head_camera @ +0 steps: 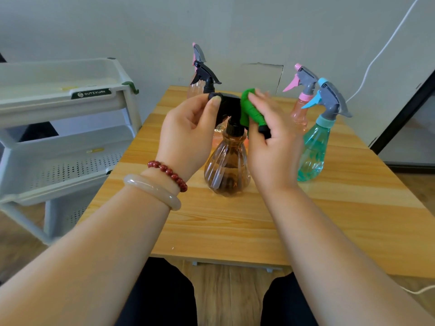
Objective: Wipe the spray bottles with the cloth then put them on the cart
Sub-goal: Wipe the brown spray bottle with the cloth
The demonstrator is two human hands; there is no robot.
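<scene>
Amber spray bottle [227, 170], ribbed clear plastic, mid wooden counter [235, 227]: left hand [188, 135] fingers grip its black head [227, 102], right hand [273, 142] fingers clasp green cloth [251, 109] against it; teal bottle [314, 149] beside, cart [70, 114] left.

Wooden table [211, 222] bears a teal spray bottle [314, 149], a pink bottle [298, 111] beside it, a black-trigger bottle [208, 78] farther back

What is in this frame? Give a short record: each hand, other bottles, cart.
left hand: pinches black spray head of ribbed amber plastic spray bottle
right hand: holds green cloth against that spray head
other bottles: teal plastic spray bottle, pink plastic spray bottle at right; black-triggered spray bottle at back
cart: white tiered plastic cart left of wooden table; no bottle visible on it
</scene>
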